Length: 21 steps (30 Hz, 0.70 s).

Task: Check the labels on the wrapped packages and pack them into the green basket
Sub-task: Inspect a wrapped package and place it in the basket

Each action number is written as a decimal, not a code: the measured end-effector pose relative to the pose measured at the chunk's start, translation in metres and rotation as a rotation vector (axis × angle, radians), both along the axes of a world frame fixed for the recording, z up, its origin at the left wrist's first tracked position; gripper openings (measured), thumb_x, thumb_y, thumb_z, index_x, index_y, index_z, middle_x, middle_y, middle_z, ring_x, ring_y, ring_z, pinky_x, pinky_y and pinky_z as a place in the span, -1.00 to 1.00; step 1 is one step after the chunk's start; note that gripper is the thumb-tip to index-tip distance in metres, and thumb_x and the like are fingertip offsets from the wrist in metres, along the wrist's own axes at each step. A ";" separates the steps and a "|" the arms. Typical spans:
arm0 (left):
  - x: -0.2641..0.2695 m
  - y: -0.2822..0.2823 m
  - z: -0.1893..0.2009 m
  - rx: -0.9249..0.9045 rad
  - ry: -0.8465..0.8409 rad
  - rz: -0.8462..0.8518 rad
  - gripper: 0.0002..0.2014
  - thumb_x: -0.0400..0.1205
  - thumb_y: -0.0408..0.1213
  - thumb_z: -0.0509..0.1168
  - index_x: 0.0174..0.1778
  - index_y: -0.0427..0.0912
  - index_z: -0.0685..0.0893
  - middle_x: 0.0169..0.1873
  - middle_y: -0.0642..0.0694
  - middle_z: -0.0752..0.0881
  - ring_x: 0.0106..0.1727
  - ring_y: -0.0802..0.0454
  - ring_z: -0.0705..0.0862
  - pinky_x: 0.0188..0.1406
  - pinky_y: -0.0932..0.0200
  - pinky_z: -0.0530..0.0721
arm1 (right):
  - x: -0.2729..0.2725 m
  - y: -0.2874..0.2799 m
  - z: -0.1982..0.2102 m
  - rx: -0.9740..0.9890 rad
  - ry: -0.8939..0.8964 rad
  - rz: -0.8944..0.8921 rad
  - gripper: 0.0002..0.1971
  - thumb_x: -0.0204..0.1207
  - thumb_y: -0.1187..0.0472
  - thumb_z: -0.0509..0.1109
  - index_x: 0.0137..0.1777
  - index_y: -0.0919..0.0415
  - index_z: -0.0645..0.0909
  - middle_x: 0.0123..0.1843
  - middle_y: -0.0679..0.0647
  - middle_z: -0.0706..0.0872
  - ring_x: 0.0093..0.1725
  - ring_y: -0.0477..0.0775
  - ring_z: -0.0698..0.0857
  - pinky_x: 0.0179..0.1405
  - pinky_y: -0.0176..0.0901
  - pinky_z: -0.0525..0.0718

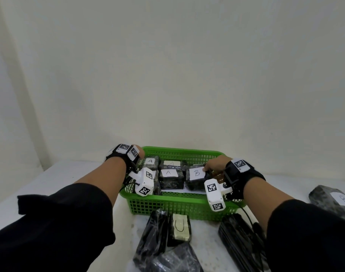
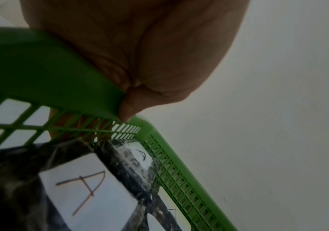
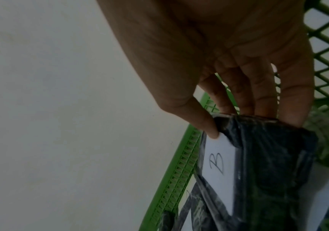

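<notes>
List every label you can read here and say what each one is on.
"A": far-left package in the green basket.
"A": far-middle package, faint.
"A": near-middle package.
"B": package the right hand grips.
"U": package lying before the basket.
Label on the far-right package: unclear.

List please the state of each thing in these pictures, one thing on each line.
green basket: on the table, holds packages.
B package: in the basket, label up, gripped by the right hand.
A packages: three in the basket, labels up.
left hand: grips the basket's rim.
U package: on the table, outside the basket.
package at right edge: outside the basket.
</notes>
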State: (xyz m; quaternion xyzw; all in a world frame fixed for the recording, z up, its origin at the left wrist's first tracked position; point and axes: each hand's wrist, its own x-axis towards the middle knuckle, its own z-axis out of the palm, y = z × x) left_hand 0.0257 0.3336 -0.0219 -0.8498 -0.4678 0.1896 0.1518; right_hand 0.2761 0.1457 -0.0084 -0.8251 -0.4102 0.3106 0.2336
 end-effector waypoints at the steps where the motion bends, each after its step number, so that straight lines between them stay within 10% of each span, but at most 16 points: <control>1: 0.000 -0.001 0.000 -0.010 -0.029 -0.015 -0.37 0.55 -0.11 0.50 0.47 -0.36 0.55 0.43 -0.30 0.62 0.40 -0.26 0.64 0.38 -0.16 0.64 | -0.001 -0.001 0.001 -0.022 -0.052 0.004 -0.85 0.69 0.30 0.45 -0.12 0.29 0.60 -0.16 0.17 0.66 -0.39 0.06 0.60 -0.77 -0.37 0.51; 10: 0.003 0.002 -0.003 -0.016 0.003 -0.023 -0.43 0.58 -0.15 0.47 0.46 -0.36 0.56 0.39 -0.29 0.65 0.38 -0.22 0.66 0.37 -0.09 0.65 | -0.007 0.006 0.002 -0.118 -0.156 0.059 -0.65 0.74 0.17 0.43 -0.30 0.17 0.50 -0.24 0.04 0.56 -0.13 0.15 0.66 0.03 -0.12 0.73; 21: -0.001 0.001 0.000 -0.018 -0.001 -0.054 -0.37 0.54 -0.12 0.50 0.46 -0.39 0.56 0.40 -0.33 0.64 0.36 -0.28 0.67 0.37 -0.14 0.65 | -0.008 0.004 0.004 -0.186 -0.194 0.111 -0.63 0.74 0.16 0.44 -0.33 0.21 0.54 -0.34 0.06 0.59 -0.42 0.00 0.51 -0.41 -0.21 0.49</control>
